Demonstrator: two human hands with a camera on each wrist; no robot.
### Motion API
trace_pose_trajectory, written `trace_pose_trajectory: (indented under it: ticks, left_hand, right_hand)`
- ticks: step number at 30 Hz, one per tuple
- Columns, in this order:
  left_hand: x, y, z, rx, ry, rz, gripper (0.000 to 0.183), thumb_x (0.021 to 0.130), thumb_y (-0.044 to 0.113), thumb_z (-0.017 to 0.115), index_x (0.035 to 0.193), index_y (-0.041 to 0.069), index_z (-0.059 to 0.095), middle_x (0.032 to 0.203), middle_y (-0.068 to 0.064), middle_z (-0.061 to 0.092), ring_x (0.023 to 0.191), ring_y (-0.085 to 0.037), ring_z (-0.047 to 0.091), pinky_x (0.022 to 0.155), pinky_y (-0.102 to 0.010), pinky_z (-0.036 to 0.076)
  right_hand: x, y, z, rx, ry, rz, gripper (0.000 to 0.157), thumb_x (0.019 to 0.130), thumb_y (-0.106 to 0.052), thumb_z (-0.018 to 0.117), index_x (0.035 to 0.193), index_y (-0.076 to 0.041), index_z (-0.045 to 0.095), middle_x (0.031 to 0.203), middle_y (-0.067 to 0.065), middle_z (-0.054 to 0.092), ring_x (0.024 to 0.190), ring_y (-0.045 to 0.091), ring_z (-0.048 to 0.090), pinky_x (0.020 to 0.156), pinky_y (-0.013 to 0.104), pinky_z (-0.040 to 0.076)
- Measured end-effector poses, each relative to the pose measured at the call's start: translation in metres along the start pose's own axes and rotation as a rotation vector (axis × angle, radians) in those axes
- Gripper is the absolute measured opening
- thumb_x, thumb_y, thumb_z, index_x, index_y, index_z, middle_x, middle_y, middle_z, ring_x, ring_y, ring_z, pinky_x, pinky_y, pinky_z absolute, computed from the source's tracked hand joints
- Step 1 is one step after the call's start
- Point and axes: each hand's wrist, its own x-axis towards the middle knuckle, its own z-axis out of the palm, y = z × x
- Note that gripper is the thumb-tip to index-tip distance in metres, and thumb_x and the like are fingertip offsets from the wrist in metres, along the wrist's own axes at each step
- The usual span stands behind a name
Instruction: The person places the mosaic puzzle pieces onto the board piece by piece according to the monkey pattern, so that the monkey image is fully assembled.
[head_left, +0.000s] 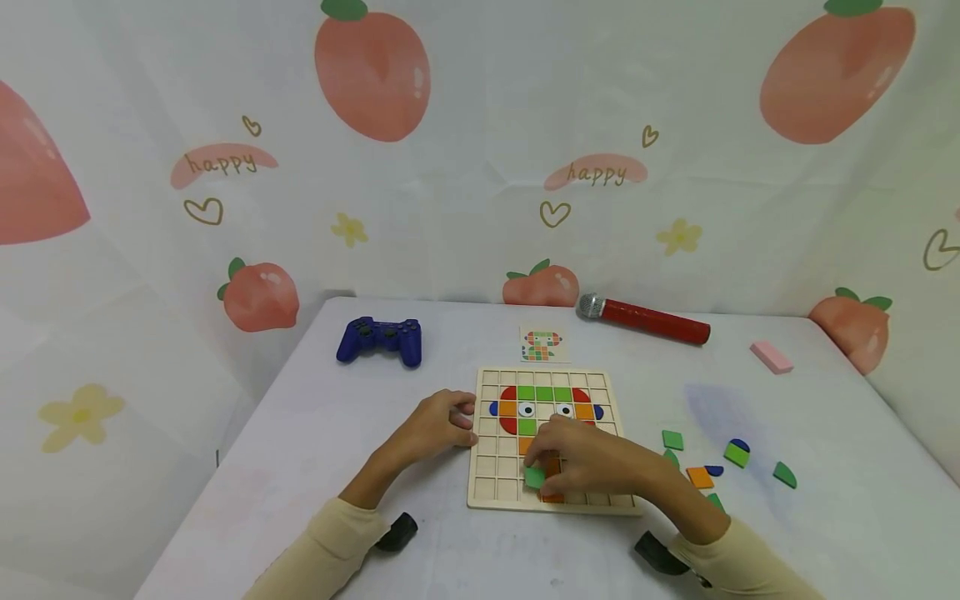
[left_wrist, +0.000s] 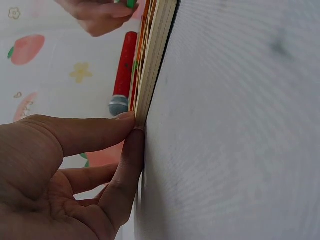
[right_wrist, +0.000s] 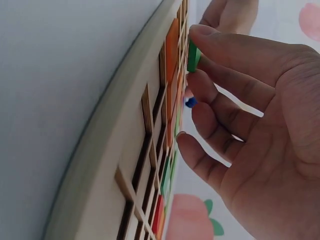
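Note:
A wooden grid board lies on the table, with red, green, orange and blue pieces and two eye tiles forming a face in its upper rows. At its left edge, my left hand pinches the rim between thumb and finger, as the left wrist view shows. Over the lower middle squares is my right hand. Its thumb and fingertip pinch a green tile, held just above the grid near orange tiles. This hand hides part of the face and several squares.
A pattern card lies behind the board. Loose pieces, among them a green square and an orange tile, are scattered to the right. A blue game controller, red microphone and pink block lie farther back.

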Motion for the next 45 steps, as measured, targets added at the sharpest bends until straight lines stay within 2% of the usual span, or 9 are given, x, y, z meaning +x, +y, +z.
trace_pose_trajectory:
  ticks: [6, 14, 30, 38, 45]
  left_hand:
    - [0.0, 0.0, 0.0, -0.001, 0.001, 0.001, 0.063, 0.086, 0.005, 0.086, 0.143, -0.002, 0.061, 0.123, -0.007, 0.067, 0.104, -0.017, 0.068, 0.092, -0.035, 0.061]
    - [0.0, 0.0, 0.0, -0.001, 0.001, -0.002, 0.063, 0.086, 0.005, 0.086, 0.144, -0.003, 0.061, 0.123, -0.007, 0.066, 0.104, -0.018, 0.068, 0.093, -0.034, 0.061]
    - [-0.001, 0.002, 0.001, -0.013, 0.011, -0.005, 0.063, 0.085, 0.001, 0.085, 0.142, -0.005, 0.061, 0.121, -0.008, 0.068, 0.104, -0.019, 0.07, 0.091, -0.035, 0.062]
    - [-0.001, 0.001, 0.002, -0.021, 0.011, -0.011, 0.064, 0.085, 0.002, 0.086, 0.143, -0.004, 0.061, 0.121, -0.008, 0.068, 0.104, -0.018, 0.069, 0.091, -0.035, 0.061]
    - [-0.002, 0.001, 0.001, -0.018, 0.008, -0.006, 0.065, 0.084, 0.001, 0.086, 0.144, -0.004, 0.06, 0.123, -0.009, 0.068, 0.106, -0.019, 0.069, 0.092, -0.035, 0.061]
  right_hand:
    - [0.004, -0.004, 0.005, 0.005, -0.024, 0.005, 0.024, 0.089, -0.031, 0.087, 0.112, -0.032, 0.079, 0.104, -0.022, 0.066, 0.102, 0.007, 0.054, 0.092, 0.029, 0.053]
    - [0.004, -0.008, 0.007, -0.002, -0.044, -0.005, 0.026, 0.088, -0.028, 0.087, 0.113, -0.027, 0.081, 0.102, -0.022, 0.066, 0.1, 0.005, 0.054, 0.091, 0.028, 0.053]
    - [0.001, -0.007, 0.005, -0.039, -0.062, -0.014, 0.026, 0.089, -0.032, 0.085, 0.114, -0.027, 0.083, 0.105, -0.024, 0.069, 0.102, 0.004, 0.052, 0.095, 0.03, 0.053]
    - [-0.005, 0.002, 0.0, -0.044, -0.01, 0.012, 0.027, 0.09, -0.032, 0.084, 0.116, -0.027, 0.081, 0.106, -0.021, 0.067, 0.102, 0.006, 0.056, 0.095, 0.032, 0.053]
    - [-0.025, 0.02, -0.011, -0.051, 0.079, 0.018, 0.026, 0.091, -0.029, 0.084, 0.117, -0.027, 0.079, 0.112, -0.018, 0.069, 0.104, 0.007, 0.059, 0.099, 0.039, 0.056]
